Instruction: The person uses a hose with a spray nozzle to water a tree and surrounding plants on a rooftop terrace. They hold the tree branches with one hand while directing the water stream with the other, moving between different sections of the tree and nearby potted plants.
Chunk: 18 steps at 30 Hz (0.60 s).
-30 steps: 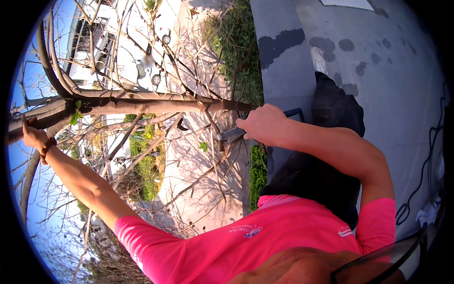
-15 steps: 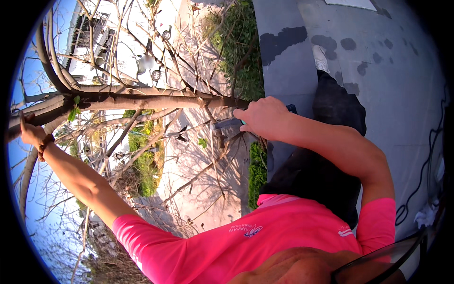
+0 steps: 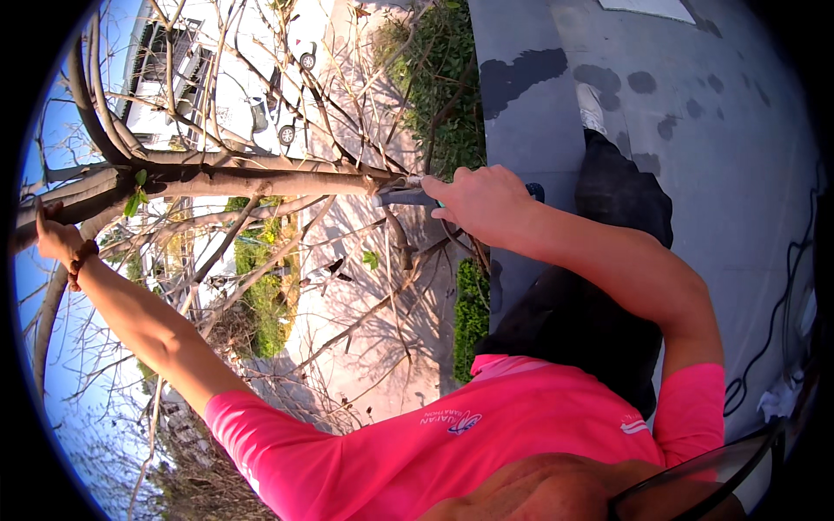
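A thick tree branch runs across the left half, forking at the far left into thinner limbs. With my arm stretched out, my left hand is closed on it near the fork, a few fingers hidden behind the wood. My right hand is wrapped round a dark hand tool with a straight grey nose and a teal-trimmed rear end. That nose overlaps the branch's right end in view. Whether it touches the bark I cannot tell, nor the tool's exact kind.
A grey ledge with dark stains borders a drop to paving and green shrubs below. My dark-trousered leg is on the grey surface. A black cable lies at right. Bare twigs fill the left. White cars stand below.
My right hand has shifted slightly up and left, bringing the tool's nose from below the branch up to its right end. My left hand has stayed nearly still on the branch.
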{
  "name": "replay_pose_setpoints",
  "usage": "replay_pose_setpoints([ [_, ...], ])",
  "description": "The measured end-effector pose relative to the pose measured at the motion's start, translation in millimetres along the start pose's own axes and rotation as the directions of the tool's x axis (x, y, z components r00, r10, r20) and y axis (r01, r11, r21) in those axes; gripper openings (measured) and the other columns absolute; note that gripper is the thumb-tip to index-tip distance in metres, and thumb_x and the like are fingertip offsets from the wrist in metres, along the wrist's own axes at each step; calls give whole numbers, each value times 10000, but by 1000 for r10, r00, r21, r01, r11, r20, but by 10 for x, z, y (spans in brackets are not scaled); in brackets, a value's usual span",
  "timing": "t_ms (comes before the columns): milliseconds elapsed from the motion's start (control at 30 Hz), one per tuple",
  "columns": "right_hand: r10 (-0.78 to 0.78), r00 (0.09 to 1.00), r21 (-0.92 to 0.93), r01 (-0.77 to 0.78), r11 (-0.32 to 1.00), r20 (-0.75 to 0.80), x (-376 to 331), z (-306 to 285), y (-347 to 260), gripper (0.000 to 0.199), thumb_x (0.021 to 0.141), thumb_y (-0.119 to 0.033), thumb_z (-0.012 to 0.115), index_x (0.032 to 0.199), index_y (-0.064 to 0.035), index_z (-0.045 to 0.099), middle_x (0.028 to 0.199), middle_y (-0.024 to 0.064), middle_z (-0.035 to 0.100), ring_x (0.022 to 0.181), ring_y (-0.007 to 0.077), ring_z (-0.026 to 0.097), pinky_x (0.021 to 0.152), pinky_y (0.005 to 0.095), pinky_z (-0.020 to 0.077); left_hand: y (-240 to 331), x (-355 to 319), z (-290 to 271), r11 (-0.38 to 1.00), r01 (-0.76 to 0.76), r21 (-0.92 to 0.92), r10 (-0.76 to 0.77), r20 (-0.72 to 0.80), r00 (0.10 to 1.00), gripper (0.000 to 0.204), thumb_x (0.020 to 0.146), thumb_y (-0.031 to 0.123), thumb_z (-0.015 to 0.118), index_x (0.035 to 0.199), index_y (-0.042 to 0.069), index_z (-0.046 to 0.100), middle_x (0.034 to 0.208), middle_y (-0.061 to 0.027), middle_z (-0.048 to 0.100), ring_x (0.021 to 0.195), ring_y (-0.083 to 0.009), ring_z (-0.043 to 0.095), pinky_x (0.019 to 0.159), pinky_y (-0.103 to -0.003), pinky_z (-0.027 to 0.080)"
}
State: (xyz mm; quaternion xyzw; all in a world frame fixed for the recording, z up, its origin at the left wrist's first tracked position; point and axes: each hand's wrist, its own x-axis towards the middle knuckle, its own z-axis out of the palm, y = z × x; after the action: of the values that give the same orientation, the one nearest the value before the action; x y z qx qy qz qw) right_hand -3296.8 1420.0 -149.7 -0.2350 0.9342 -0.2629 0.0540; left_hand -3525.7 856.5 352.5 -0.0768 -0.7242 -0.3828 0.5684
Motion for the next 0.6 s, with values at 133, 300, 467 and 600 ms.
replay_pose_setpoints([
  [133, -20, 997, -5, 21, 1000, 77, -35, 33, -15, 358, 972, -369, 684, 1202, -98, 646, 911, 134, 734, 855, 335, 746, 704, 470, 573, 15, -10, -17, 1000, -3, -4, 3, -6, 1000, 341, 856, 212, 821, 938, -107, 731, 832, -176, 749, 743, -237, 714, 793, -356, 583],
  [300, -84, 968, -26, 93, 995, 236, -24, 96, -2, 438, 1003, -431, 624, 1322, -135, 579, 908, 160, 708, 793, 374, 725, 687, 498, 563, 12, -4, -21, 1000, -6, -6, 6, -6, 1000, 348, 863, 217, 813, 955, -110, 737, 839, -177, 753, 749, -233, 715, 800, -355, 583],
  [467, -17, 996, 30, 20, 999, -85, -20, 34, 5, 420, 992, -430, 644, 1282, -131, 593, 887, 164, 723, 828, 374, 736, 693, 500, 566, 33, -17, 10, 1000, -16, -7, 16, -7, 1000, 356, 870, 221, 806, 971, -114, 742, 845, -177, 756, 756, -229, 716, 807, -354, 583],
  [600, -47, 978, -14, 51, 999, 204, -47, 92, -11, 380, 981, -395, 663, 1234, -115, 624, 896, 152, 726, 849, 355, 740, 710, 479, 574, 23, -62, 70, 1000, -4, -29, 4, -20, 1000, 362, 875, 225, 799, 984, -117, 746, 851, -177, 758, 761, -226, 717, 813, -353, 582],
])
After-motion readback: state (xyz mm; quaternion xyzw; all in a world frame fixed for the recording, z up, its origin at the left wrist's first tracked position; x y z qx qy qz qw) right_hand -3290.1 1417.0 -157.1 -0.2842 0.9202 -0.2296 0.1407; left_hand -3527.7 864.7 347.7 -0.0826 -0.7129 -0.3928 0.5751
